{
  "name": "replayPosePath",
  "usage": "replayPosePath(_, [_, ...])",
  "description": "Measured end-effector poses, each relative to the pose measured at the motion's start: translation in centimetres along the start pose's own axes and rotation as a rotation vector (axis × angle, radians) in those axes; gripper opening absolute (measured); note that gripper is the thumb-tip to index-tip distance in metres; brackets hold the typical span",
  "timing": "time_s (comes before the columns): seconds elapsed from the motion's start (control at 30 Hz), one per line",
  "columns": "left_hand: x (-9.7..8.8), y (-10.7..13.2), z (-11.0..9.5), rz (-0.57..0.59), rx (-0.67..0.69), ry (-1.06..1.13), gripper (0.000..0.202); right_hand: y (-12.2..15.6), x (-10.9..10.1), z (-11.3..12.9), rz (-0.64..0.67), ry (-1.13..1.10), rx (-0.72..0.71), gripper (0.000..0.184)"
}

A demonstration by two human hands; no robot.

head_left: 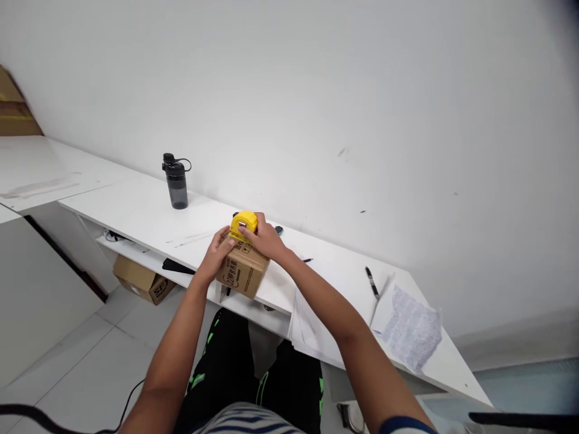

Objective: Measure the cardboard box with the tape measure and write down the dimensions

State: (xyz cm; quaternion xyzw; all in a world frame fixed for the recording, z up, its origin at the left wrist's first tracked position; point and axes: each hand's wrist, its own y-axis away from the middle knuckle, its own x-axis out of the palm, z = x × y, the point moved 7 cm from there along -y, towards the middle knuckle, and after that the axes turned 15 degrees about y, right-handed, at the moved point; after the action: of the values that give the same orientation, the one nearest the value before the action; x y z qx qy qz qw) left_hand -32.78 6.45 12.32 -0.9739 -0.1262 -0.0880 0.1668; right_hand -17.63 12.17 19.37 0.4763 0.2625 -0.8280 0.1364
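Observation:
A yellow tape measure [243, 224] rests against the top of a small brown cardboard box [242, 272], which has dark printing on its faces. My right hand [266, 236] grips the tape measure from the right, thumb across its front. On the left edge of the box lies my left hand [218, 253], its fingers bent around the box's upper corner and close to the tape measure. The box stands at the front edge of the white desk. Whether any blade is drawn out of the tape measure is too small to tell.
A dark water bottle [176, 182] stands to the left near the wall. Rightward lie a black marker [371, 282], a handwritten sheet [409, 328] and white papers [312, 328]. A larger cardboard box [141, 280] sits below the desk, and a pen [308, 260] lies by my right forearm.

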Motion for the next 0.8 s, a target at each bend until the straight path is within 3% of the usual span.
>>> replayPosePath(0.13, [0.6,0.3,1.5,-0.032,-0.002,0.065,0.058,-0.7,1.3,0.7,0.049,0.155,-0.045,0.055])
replayPosePath(0.33, [0.1,0.6,1.1,-0.151,0.026,0.087,0.051,0.3,0.6,0.5,0.116,0.289,-0.055,0.051])
replayPosePath(0.5, [0.0,0.5,1.1,-0.173,0.012,0.095,0.048,3.6,-1.8,-3.3,0.170,0.281,0.009,0.049])
replayPosePath(0.67, [0.2,0.4,1.3,-0.164,-0.004,0.119,0.050,7.6,-4.1,-8.1,0.144,0.248,0.138,0.047])
replayPosePath(0.8, [-0.1,0.2,1.3,-0.177,0.008,0.124,0.049,8.8,-4.4,-9.0,0.114,0.220,0.159,0.047])
